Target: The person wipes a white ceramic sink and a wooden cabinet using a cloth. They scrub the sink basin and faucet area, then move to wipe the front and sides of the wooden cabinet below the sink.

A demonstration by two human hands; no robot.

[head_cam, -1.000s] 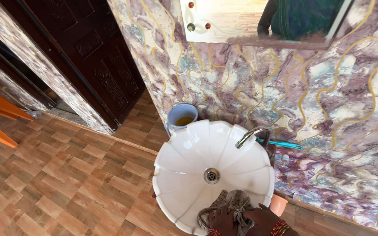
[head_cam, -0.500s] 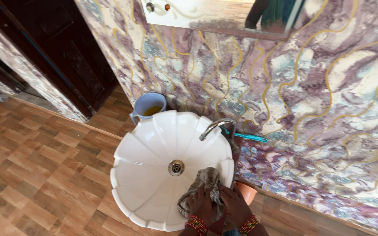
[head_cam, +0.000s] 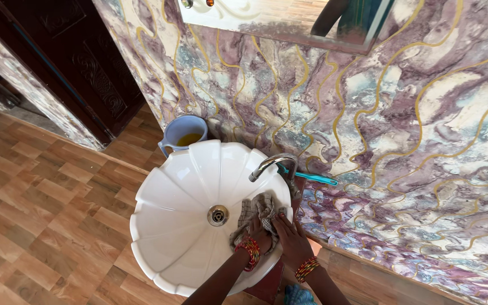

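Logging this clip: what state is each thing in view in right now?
Basin: white, no standing water visible.
Tap: no water running.
Cloth: bunched, pressed on the basin's inner wall under both hands.
Left hand: on the cloth.
Right hand: on the cloth.
Mug: upright behind the basin, holds yellowish liquid.
Toothbrush: lying flat behind the tap.
Door: cannot tell whether shut.

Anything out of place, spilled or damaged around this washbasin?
Little stands out. A teal toothbrush lies loose behind the tap, against the wall. A blue mug with yellowish liquid sits on the floor behind the basin. Both hands press a checked cloth into the bowl. No spill or damage shows.
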